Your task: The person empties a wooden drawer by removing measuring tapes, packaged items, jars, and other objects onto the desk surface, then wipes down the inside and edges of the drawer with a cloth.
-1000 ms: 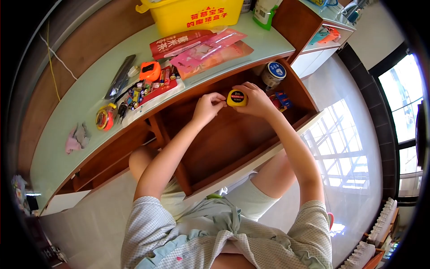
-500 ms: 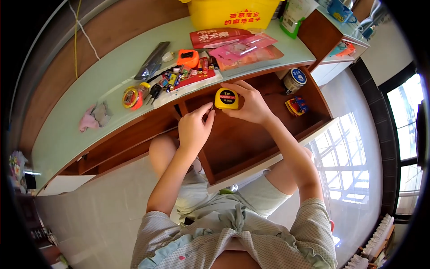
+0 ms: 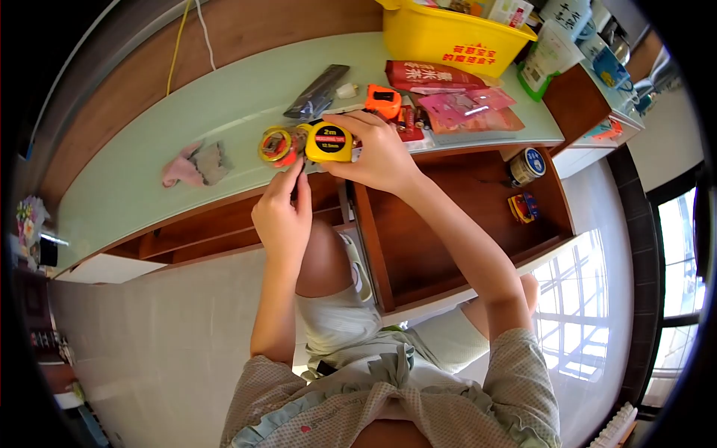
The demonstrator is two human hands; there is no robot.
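Note:
My right hand (image 3: 379, 155) grips a yellow measuring tape (image 3: 328, 142) with a black "2m" label, held over the front edge of the glass-topped desk (image 3: 246, 97). Just below the tape's left side, my left hand (image 3: 282, 214) is closed, thumb and forefinger together at something small and dark that I cannot make out. A round yellow-and-red item (image 3: 276, 147) lies beside the tape. Behind my right hand sits an orange tape measure (image 3: 382, 101), and the small loose items on the desk are partly covered by that hand.
An open drawer (image 3: 441, 224) holds a can (image 3: 527, 166) and a small colourful toy (image 3: 523, 207). Red and pink packets (image 3: 467, 104), a yellow bin (image 3: 455, 41), a dark plastic sleeve (image 3: 317, 91) and a pink-grey cloth (image 3: 196, 164) are on the desk.
Both hands have moved left with the yellow measuring tape, from above the drawer to the desk's front edge near the round item. The camera view has also shifted left.

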